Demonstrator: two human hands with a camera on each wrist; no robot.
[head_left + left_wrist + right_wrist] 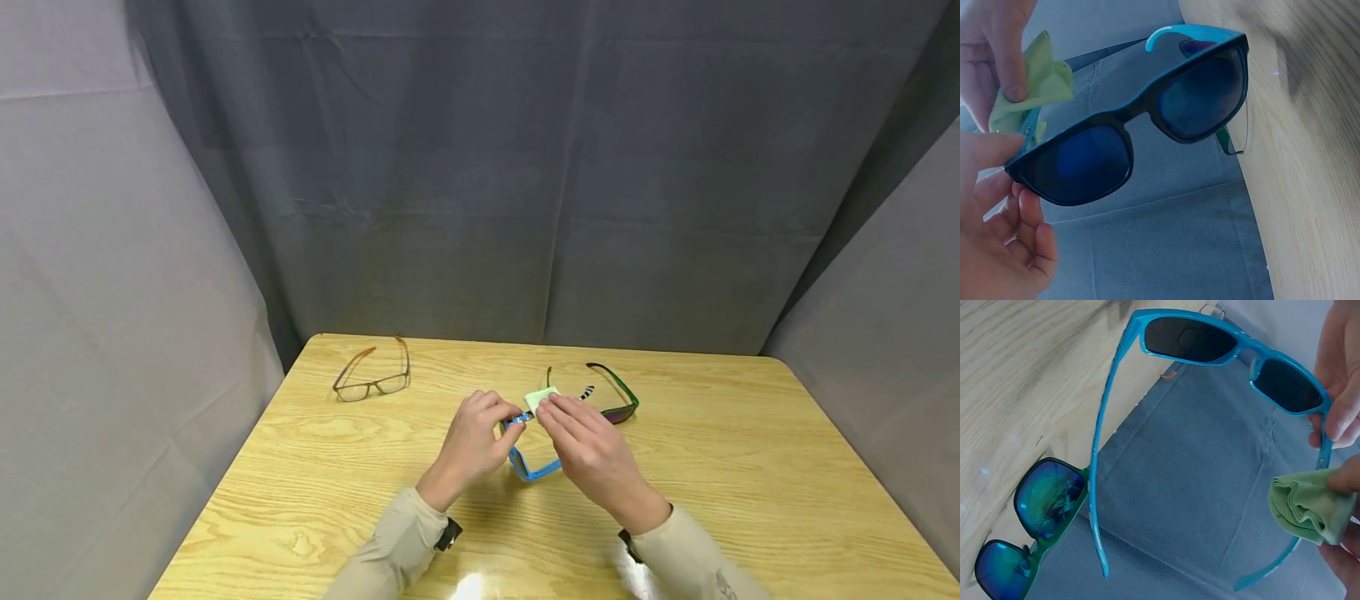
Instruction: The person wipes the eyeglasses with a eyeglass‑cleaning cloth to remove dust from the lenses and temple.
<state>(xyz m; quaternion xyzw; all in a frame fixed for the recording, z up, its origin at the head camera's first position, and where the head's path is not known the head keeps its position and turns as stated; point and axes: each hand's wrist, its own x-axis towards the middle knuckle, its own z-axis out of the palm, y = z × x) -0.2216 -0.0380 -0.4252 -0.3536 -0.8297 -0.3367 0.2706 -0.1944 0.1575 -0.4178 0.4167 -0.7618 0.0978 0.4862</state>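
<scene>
A pair of blue sunglasses with dark lenses is held up off the table, its temples unfolded. My left hand pinches one front corner of the frame by the hinge, thumb against fingers. With my right hand I grip a folded light-green cloth, wrapped around the temple on that same side. The cloth hides the middle of this temple, while its curved tip shows past the cloth in the right wrist view. The other temple extends free.
Green-framed sunglasses with mirrored lenses lie on the wooden table just beyond my right hand. Clear eyeglasses with brownish temples rest at the back left. Grey curtains hang behind the table and on both sides.
</scene>
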